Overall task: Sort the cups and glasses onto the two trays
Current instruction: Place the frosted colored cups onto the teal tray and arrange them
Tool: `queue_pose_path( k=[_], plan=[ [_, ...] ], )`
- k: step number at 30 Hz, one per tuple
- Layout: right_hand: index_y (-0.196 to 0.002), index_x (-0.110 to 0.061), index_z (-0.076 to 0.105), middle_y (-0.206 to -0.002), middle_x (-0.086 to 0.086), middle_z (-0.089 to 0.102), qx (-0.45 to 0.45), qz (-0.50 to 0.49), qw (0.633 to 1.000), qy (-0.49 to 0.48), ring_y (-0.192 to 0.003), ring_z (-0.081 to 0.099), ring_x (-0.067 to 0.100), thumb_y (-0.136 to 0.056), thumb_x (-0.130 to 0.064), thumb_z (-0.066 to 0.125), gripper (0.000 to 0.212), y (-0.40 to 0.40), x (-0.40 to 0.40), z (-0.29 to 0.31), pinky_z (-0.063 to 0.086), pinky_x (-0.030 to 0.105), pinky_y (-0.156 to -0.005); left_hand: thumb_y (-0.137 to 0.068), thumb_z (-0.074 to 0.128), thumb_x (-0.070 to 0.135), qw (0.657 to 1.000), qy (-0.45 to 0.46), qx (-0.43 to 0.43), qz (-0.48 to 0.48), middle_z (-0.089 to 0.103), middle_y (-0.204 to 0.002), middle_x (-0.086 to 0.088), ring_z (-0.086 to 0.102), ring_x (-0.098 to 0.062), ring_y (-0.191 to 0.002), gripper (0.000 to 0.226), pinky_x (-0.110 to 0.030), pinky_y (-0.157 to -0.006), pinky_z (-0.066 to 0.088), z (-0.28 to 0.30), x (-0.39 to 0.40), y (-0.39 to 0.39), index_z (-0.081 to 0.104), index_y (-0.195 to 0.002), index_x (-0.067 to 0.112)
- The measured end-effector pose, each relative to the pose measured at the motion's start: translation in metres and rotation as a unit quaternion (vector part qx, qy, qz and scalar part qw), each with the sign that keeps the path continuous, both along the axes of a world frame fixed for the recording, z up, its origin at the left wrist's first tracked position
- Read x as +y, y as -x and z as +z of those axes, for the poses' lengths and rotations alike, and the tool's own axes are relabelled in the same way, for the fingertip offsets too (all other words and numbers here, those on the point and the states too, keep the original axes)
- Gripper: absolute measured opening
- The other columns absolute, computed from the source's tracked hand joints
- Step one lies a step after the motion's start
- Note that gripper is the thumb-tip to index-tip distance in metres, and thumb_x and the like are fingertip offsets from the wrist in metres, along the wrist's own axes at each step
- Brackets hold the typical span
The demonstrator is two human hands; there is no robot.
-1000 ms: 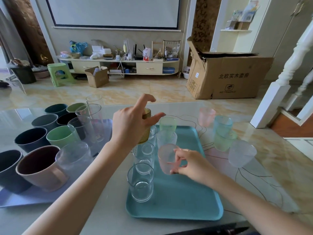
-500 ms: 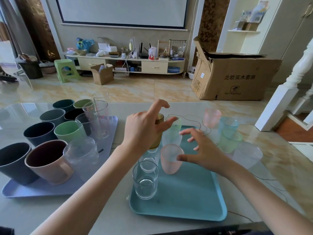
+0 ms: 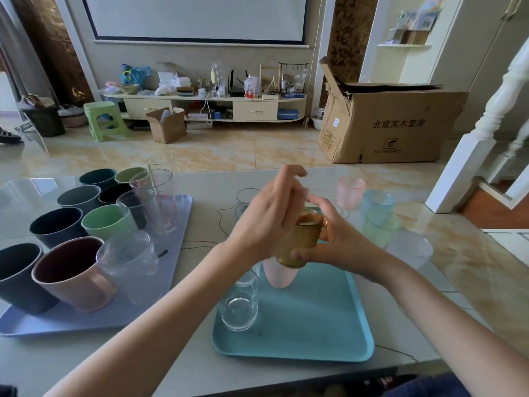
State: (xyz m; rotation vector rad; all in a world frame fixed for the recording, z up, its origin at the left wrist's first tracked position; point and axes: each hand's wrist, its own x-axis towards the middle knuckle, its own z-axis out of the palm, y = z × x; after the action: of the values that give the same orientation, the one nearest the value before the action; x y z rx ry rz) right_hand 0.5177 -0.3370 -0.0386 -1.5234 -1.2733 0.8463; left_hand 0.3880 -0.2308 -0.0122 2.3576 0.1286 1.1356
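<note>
Amber glass (image 3: pixel 299 243) is held over the far-left part of the teal tray (image 3: pixel 315 325), above the pink tumbler (image 3: pixel 279 275). Right hand (image 3: pixel 340 242) grips it from the right; left hand (image 3: pixel 269 222) touches its left side, fingers loose, grip unclear. Looks like a handover so one hand can set it among the glasses. Mugs are grouped on the purple tray (image 3: pixel 94 319) at left. Cardboard box (image 3: pixel 392 121) reads "NO TRAMPLE".
</note>
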Motion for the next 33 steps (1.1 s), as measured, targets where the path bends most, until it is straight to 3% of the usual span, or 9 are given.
queue_pose_path(
  k=[2,4,7,10,13,16,20,27,33],
  plan=[
    [-0.132,-0.038,0.035,-0.124,-0.006,0.055,-0.017,0.006,0.999,0.028,-0.107,0.06,0.004,-0.067,-0.011,0.083,0.084,-0.011,-0.004,0.002,0.053,0.016,-0.08,-0.088,0.04,0.006,0.998,0.022,0.04,0.051,0.049,-0.092,0.004,0.048,-0.013,-0.084,0.023,-0.026,-0.075,0.041,0.0,0.019,-0.002,0.043,-0.11,0.011],
    [-0.128,-0.035,0.041,-0.123,-0.009,0.055,-0.058,0.017,0.997,0.049,-0.113,0.055,0.003,-0.063,-0.011,0.085,0.082,-0.023,-0.01,0.001,0.049,0.017,-0.089,-0.077,0.046,-0.001,0.98,-0.011,0.182,0.079,0.05,-0.097,0.006,0.049,-0.014,-0.093,0.031,-0.028,-0.082,0.042,-0.004,0.039,0.0,0.052,-0.104,0.013],
    [-0.123,-0.044,0.042,-0.116,-0.023,0.056,-0.127,0.069,0.983,0.11,-0.111,0.05,-0.011,-0.056,-0.022,0.089,0.085,-0.029,-0.016,-0.004,0.046,0.009,-0.087,-0.071,0.054,0.01,0.911,-0.074,0.406,0.011,0.062,-0.098,0.011,0.054,-0.009,-0.094,0.034,-0.028,-0.084,0.046,-0.013,0.048,0.003,0.063,-0.101,0.022],
    [-0.115,-0.056,0.039,-0.112,-0.033,0.054,-0.185,0.108,0.963,0.163,-0.106,0.047,-0.02,-0.052,-0.034,0.089,0.084,-0.023,-0.017,-0.01,0.042,0.002,-0.083,-0.072,0.062,0.022,0.858,-0.112,0.501,-0.031,0.066,-0.103,0.013,0.058,-0.009,-0.094,0.037,-0.026,-0.079,0.047,-0.023,0.038,-0.006,0.064,-0.108,0.027],
    [-0.119,-0.053,0.035,-0.117,-0.028,0.053,-0.196,0.128,0.956,0.178,-0.108,0.047,-0.019,-0.056,-0.027,0.089,0.088,-0.014,-0.014,-0.022,0.039,0.0,-0.085,-0.074,0.064,0.02,0.849,-0.099,0.516,-0.051,0.071,-0.097,0.003,0.061,-0.015,-0.092,0.028,-0.028,-0.08,0.049,-0.03,0.033,-0.017,0.068,-0.101,0.023],
    [-0.128,-0.041,0.031,-0.123,-0.018,0.053,-0.206,0.139,0.951,0.183,-0.112,0.052,-0.003,-0.059,-0.024,0.088,0.091,-0.007,-0.012,-0.033,0.045,0.014,-0.095,-0.078,0.057,0.014,0.857,-0.073,0.507,-0.052,0.059,-0.065,-0.004,0.051,-0.02,-0.067,0.013,-0.032,-0.072,0.049,-0.034,0.036,-0.021,0.07,-0.08,0.011],
    [-0.128,-0.042,0.028,-0.118,-0.016,0.049,-0.246,0.154,0.941,0.174,-0.105,0.052,0.001,-0.061,-0.024,0.087,0.091,0.001,-0.011,-0.037,0.04,0.002,-0.084,-0.078,0.063,0.016,0.861,-0.034,0.504,-0.055,0.051,-0.048,0.019,0.049,0.007,-0.053,0.012,-0.013,-0.057,0.039,-0.035,0.042,-0.021,0.074,-0.08,0.021],
    [-0.132,-0.022,0.028,-0.126,0.003,0.047,-0.29,0.199,0.919,0.176,-0.109,0.05,0.015,-0.067,-0.013,0.082,0.085,0.018,-0.005,-0.052,0.037,0.016,-0.091,-0.079,0.067,0.017,0.854,-0.006,0.515,-0.068,0.065,-0.079,0.016,0.053,0.015,-0.067,0.022,0.006,-0.06,0.035,-0.037,0.045,-0.024,0.074,-0.097,0.026],
    [-0.135,-0.022,0.024,-0.131,0.006,0.043,-0.308,0.203,0.909,0.192,-0.114,0.046,0.019,-0.068,-0.016,0.081,0.088,0.019,-0.002,-0.049,0.039,0.031,-0.101,-0.08,0.067,0.016,0.843,0.0,0.531,-0.082,0.069,-0.086,0.011,0.056,0.008,-0.071,0.021,-0.011,-0.073,0.044,-0.035,0.045,-0.022,0.074,-0.098,0.022]
  ],
)
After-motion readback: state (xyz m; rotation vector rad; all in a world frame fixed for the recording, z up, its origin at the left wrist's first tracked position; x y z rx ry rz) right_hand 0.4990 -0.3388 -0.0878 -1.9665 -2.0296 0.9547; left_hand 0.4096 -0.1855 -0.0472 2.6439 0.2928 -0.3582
